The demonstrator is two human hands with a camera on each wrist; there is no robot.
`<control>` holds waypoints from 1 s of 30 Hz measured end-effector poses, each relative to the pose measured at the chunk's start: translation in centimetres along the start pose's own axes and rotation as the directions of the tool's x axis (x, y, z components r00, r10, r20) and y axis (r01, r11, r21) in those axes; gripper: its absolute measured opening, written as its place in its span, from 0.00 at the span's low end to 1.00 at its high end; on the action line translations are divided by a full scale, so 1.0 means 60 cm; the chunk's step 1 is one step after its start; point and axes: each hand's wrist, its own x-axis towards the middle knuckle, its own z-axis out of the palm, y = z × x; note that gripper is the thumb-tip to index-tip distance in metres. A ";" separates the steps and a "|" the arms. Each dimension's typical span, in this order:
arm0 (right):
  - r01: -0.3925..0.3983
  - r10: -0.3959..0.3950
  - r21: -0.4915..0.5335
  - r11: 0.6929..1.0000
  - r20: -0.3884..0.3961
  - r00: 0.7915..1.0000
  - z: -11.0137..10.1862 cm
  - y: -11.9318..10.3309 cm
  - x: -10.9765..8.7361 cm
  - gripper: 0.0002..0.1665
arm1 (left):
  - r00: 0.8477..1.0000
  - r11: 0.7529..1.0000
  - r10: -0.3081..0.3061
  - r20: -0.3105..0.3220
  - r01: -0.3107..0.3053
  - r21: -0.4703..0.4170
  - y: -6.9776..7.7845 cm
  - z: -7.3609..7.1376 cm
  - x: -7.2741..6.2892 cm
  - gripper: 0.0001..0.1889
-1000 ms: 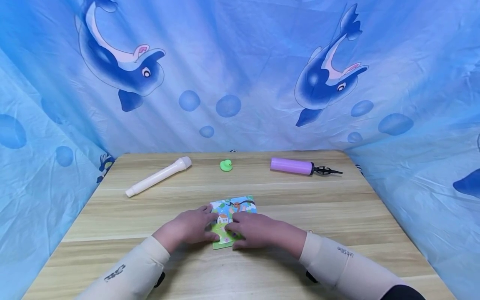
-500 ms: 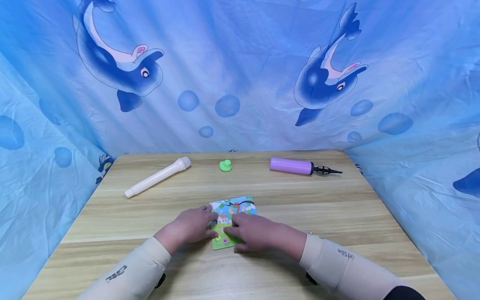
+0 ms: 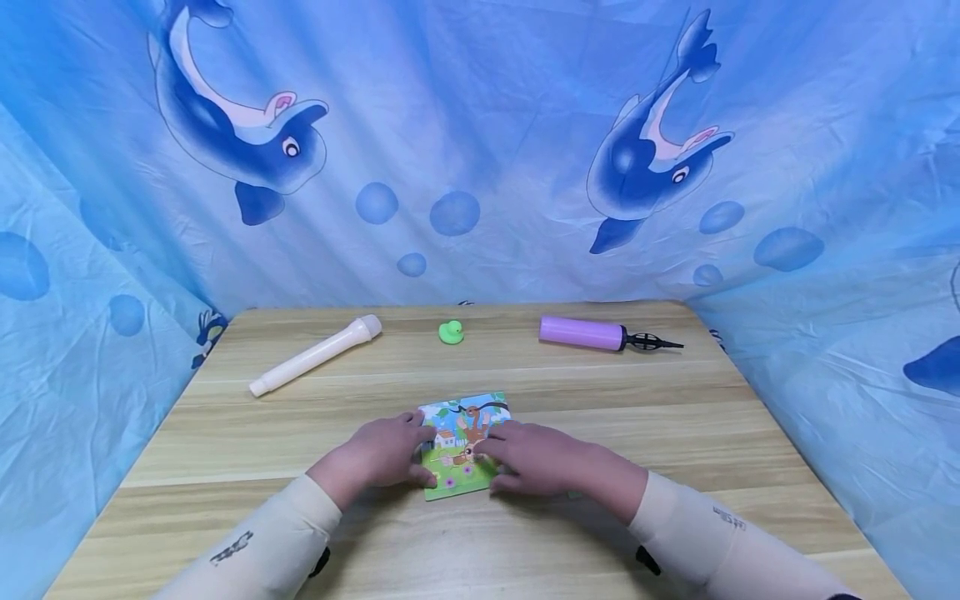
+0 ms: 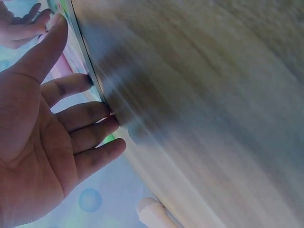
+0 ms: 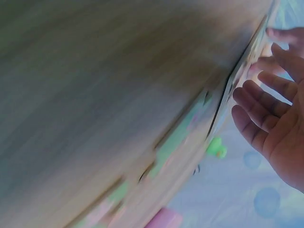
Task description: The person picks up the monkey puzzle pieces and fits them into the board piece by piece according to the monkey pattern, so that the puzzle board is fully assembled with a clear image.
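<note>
A small picture puzzle [image 3: 459, 483] lies on the table, showing a hanging monkey, a house and a green meadow. My left hand [image 3: 382, 450] rests at its left edge, fingertips touching that side, thumb near the lower left corner. Over the right edge lies my right hand [image 3: 536, 458], its fingers loosely bent, covering part of the picture. The right wrist view shows that hand's fingers apart with nothing gripped. Loose puzzle pieces [image 5: 183, 133] lie on the table beside the board, mostly hidden under the right forearm in the head view.
Along the back of the wooden table [image 3: 300, 450] lie a white microphone-shaped stick [image 3: 318, 354], a green toy duck [image 3: 451, 332] and a purple hand pump [image 3: 581, 332] with a black nozzle. A blue dolphin-print curtain [image 3: 487, 125] surrounds the table.
My right hand has shifted right across the puzzle, uncovering more of the monkey and the meadow. The left hand has stayed at the left edge.
</note>
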 end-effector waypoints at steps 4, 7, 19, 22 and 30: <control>-0.092 0.092 0.030 0.995 0.014 0.996 -0.005 0.021 -0.025 0.31 | 1.000 1.000 -0.008 0.005 0.008 -0.020 -0.001 0.003 0.002 0.41; -0.182 0.179 0.064 0.981 0.055 0.982 -0.007 0.036 -0.044 0.32 | 1.000 1.000 -0.011 0.010 0.011 -0.024 -0.002 0.004 0.002 0.42; -0.422 0.371 0.138 0.896 0.292 0.882 -0.015 0.068 -0.089 0.28 | 1.000 1.000 -0.016 0.011 0.017 -0.016 -0.006 0.006 0.002 0.43; -0.412 0.365 0.132 0.902 0.280 0.888 -0.011 0.069 -0.089 0.21 | 1.000 1.000 -0.008 0.006 0.009 -0.013 -0.005 0.007 0.003 0.42; -0.384 0.346 0.143 0.912 0.236 0.908 -0.008 0.072 -0.089 0.17 | 1.000 1.000 -0.001 -0.006 0.001 -0.023 -0.001 0.003 0.002 0.41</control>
